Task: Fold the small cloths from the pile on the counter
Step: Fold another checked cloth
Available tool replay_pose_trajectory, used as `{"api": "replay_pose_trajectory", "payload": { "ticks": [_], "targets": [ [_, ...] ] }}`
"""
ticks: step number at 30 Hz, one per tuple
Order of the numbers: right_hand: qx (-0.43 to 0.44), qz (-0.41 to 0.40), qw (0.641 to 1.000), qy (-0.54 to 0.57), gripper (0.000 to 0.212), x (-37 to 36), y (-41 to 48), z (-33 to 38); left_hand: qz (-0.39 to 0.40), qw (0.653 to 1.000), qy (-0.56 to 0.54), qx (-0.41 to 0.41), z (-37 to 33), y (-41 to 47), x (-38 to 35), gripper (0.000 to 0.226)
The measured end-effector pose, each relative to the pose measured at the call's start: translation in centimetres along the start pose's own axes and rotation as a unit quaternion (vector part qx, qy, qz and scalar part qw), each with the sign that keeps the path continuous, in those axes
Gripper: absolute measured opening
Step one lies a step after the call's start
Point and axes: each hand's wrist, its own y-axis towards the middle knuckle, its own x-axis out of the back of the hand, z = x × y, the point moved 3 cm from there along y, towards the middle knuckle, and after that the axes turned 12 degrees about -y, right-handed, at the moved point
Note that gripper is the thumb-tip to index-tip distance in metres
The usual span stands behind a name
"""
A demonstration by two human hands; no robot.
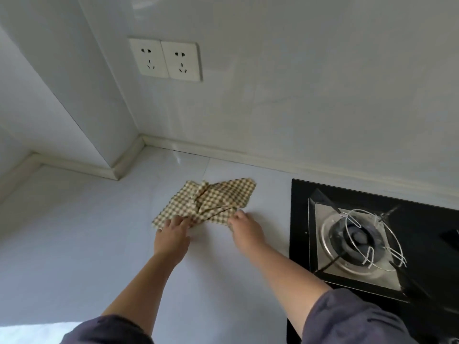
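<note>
White counter (87, 244), checked cloth (218, 194), black hob (360, 244)

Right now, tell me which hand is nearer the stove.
The right hand, holding the cloth's right edge beside the stove; the left hand holds the cloth's other end, farther away.

Checked woven cloth (208, 202), glossy white counter (99, 232), black glass hob (422, 219) w/ metal burner (357, 238).
</note>
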Motion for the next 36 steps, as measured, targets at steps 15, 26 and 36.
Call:
{"api": "replay_pose_trajectory", "payload": {
  "ticks": [15, 26, 36],
  "targets": [
    [-0.06, -0.08, 0.981, 0.168, 0.01, 6.3, -4.9, -3.1, -0.188, 0.953, -0.223, -0.077, 1.8, -1.8, 7.9, 0.013],
    [-0.034, -0.094, 0.96, 0.261, 0.02, 11.0, -6.9, -0.1, 0.012, 0.973, -0.167, -0.159, -1.1, -2.8, 13.2, 0.013],
    [0.05, -0.025, 0.949, 0.31, 0.042, 8.1, -6.8, 7.8, 0.151, 0.83, -0.536, -0.006, -5.1, -5.1, 15.8, 0.026]
  ]
}}
